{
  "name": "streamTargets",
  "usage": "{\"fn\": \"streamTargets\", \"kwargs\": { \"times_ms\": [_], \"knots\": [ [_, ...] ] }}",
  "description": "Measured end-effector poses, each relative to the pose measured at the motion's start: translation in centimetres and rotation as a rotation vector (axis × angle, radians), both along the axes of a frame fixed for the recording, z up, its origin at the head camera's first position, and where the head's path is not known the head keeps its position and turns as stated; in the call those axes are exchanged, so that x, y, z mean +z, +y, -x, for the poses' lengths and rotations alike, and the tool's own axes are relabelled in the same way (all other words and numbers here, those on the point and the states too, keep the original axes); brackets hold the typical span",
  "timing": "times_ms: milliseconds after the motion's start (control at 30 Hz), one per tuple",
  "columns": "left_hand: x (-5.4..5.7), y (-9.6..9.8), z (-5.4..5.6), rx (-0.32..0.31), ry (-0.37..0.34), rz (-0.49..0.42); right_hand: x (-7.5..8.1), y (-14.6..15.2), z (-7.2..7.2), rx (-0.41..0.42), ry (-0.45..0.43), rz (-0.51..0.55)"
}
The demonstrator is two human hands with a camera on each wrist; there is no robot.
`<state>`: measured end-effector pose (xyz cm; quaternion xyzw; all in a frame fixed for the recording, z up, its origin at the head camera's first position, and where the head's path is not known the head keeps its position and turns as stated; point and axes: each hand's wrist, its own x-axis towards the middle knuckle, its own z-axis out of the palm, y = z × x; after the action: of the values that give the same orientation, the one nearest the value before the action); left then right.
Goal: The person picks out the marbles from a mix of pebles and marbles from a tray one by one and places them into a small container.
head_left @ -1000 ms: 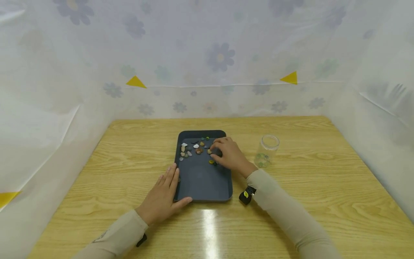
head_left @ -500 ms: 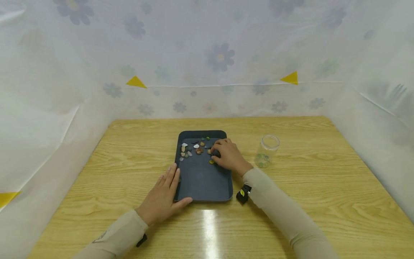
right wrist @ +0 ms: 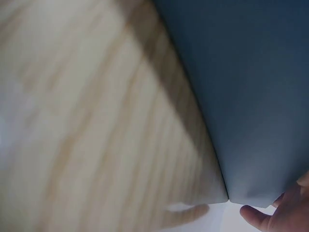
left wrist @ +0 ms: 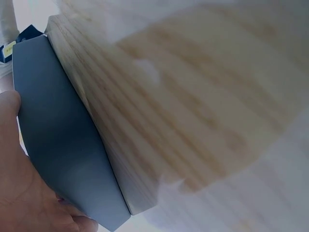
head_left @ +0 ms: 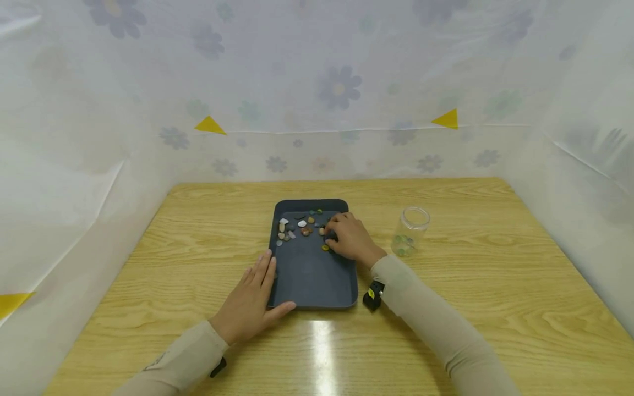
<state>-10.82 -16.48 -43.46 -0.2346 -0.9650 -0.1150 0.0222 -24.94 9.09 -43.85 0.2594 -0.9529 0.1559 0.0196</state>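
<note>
In the head view a dark grey tray lies on the table with several small stones in its far half. White, brown and tan ones are among them. My left hand rests flat along the tray's left edge, thumb at its near corner. Over the right side my right hand reaches in, fingers bent down beside a tan stone and a yellow stone. Whether its fingertips pinch anything is hidden. Both wrist views show mainly the tray's outer wall.
A clear jar with several greenish pieces at its bottom stands right of the tray, near my right forearm. The wooden table is enclosed by pale flowered sheeting at the back and sides.
My right hand has shifted slightly towards me at the wrist, its fingers staying over the same stones. A dark piece beside the yellow stone is now covered. My left hand stays put.
</note>
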Motion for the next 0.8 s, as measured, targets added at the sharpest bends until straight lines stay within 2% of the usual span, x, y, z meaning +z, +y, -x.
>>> {"fn": "streamTargets", "kwargs": {
  "times_ms": [167, 433, 567, 800],
  "knots": [
    [0.0, 0.0, 0.0, 0.006, -0.011, 0.003, -0.2, -0.1, 0.0, 0.003, -0.014, 0.011],
    [0.1, 0.0, 0.1, 0.000, -0.014, 0.006, 0.0, 0.2, 0.0, 0.022, 0.011, 0.038],
    [0.1, -0.1, 0.2, 0.002, -0.008, 0.013, 0.8, 0.5, -0.3, 0.031, 0.018, 0.064],
    [0.0, -0.2, 0.2, 0.004, 0.002, 0.011, 2.9, 1.2, -0.9, 0.045, 0.088, 0.107]
  ]
}}
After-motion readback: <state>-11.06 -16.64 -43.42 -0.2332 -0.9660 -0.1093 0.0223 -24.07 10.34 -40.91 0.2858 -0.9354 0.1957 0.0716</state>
